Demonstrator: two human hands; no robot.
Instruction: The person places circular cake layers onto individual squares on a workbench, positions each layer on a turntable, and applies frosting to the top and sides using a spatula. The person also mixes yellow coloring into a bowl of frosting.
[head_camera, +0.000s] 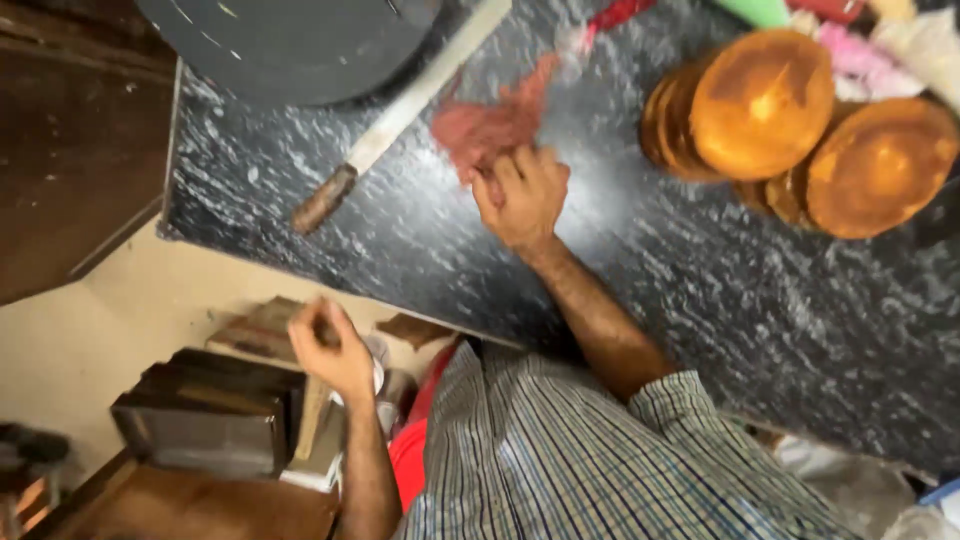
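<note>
**A:** Now, starting at the left, what was down there off the counter?

**B:** A dark metal tin (205, 425) stood low on a wooden ledge, well below the black speckled counter (420, 240). Just to its right the left hand (335, 350) was raised, fingers curled loosely round something small and brown. It was too blurred to say what, or how tightly it was gripped.

**A:** Any risk there?

**B:** I judged it a loose hold, off the counter's edge. Whatever it was could have slipped and dropped among the clutter below.

**A:** And on the counter itself?

**B:** A long knife (400, 115) with a worn wooden handle lay diagonally, its pale blade running up beside a large dark round pan (290, 40). The handle end lay near the counter's front edge. A knock from a sleeve or arm might have sent it off.

**A:** The right hand?

**B:** The right hand (525, 195) rested on the counter, fingers bent and pinching at the lower edge of a heap of reddish crumbs (490, 125). That heap lay between the knife and the cakes. A brisk sweep could have scattered it across the stone, or carried the fingers towards the blade.

**A:** Furthest right?

**B:** Two stacks of round browned cakes (760, 100), leaning, with pink and white wrappings (880, 50) behind. Tilted as they were, a nudge from the forearm could have toppled them.
</note>
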